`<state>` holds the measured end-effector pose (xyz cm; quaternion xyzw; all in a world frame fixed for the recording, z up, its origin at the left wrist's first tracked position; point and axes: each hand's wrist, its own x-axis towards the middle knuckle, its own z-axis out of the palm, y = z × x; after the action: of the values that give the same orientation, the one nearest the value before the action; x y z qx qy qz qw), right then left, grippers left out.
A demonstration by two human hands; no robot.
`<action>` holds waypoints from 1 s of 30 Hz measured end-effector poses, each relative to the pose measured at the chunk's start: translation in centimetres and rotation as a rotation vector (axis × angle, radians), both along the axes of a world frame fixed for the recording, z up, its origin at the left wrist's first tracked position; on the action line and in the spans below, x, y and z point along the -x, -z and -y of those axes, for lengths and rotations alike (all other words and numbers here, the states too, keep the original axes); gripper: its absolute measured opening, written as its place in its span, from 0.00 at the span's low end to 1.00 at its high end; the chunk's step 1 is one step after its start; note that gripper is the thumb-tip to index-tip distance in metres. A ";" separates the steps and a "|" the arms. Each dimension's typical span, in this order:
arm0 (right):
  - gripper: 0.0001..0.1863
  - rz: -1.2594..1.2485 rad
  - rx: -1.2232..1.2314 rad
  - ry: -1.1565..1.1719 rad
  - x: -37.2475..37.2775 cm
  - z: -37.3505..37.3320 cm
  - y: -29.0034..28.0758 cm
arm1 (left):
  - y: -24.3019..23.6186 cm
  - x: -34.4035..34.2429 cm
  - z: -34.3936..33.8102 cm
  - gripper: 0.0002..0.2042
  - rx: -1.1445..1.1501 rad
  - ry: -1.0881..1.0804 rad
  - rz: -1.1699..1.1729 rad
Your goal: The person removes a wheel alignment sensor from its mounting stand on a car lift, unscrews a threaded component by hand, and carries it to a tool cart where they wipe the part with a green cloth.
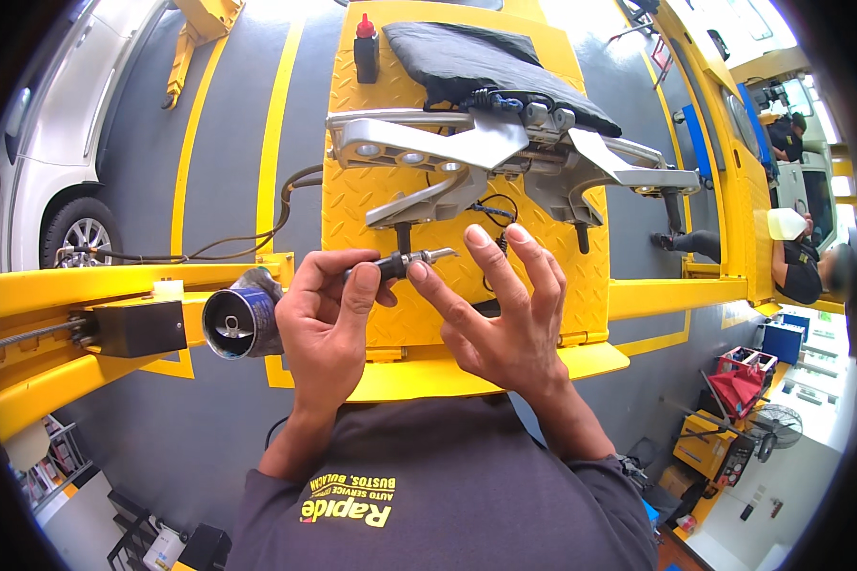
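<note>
My left hand point(328, 309) pinches the black, thick end of a small rod-shaped part point(433, 256) between thumb and fingers. Its silver metal tip points right, and its exact kind I cannot make out. My right hand point(509, 328) has its fingers spread, with a fingertip touching or very near the part's metal section. Just beyond both hands lies a silver metal frame point(490, 147) with several arms and black pegs, resting on a yellow tread-plate platform point(552, 295). A black cable point(498, 211) loops beneath the frame's middle.
A black bottle with a red cap point(366, 52) and a dark folded cloth point(476, 59) sit at the platform's far end. To the left, a blue can point(241, 324) stands by a yellow beam point(114, 290). A white car point(76, 124) is farther left; people point(798, 271) are at right.
</note>
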<state>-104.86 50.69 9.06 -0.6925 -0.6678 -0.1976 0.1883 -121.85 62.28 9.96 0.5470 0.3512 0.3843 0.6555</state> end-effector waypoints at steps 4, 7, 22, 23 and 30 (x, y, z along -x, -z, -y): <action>0.34 -0.005 0.000 0.012 0.3 0.4 0.6 | 0.2 0.3 0.2 0.12 0.025 0.015 0.008; 0.34 0.012 0.016 0.015 0.5 0.8 1.3 | 0.5 0.2 0.4 0.12 0.034 0.005 0.030; 0.39 -0.082 -0.010 0.121 0.8 2.8 0.9 | 0.3 -0.3 1.9 0.11 0.116 0.088 0.052; 0.39 -0.201 -0.003 0.077 1.1 2.5 0.9 | 0.5 0.0 1.9 0.11 0.105 0.084 0.044; 0.36 -1.104 0.179 -0.100 0.6 1.6 -1.6 | 0.8 0.1 2.7 0.10 -0.037 0.118 -0.002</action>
<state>-105.42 49.07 10.70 -0.6737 -0.5164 0.2609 0.4597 -121.95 59.56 9.15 0.5791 0.3117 0.3508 0.6667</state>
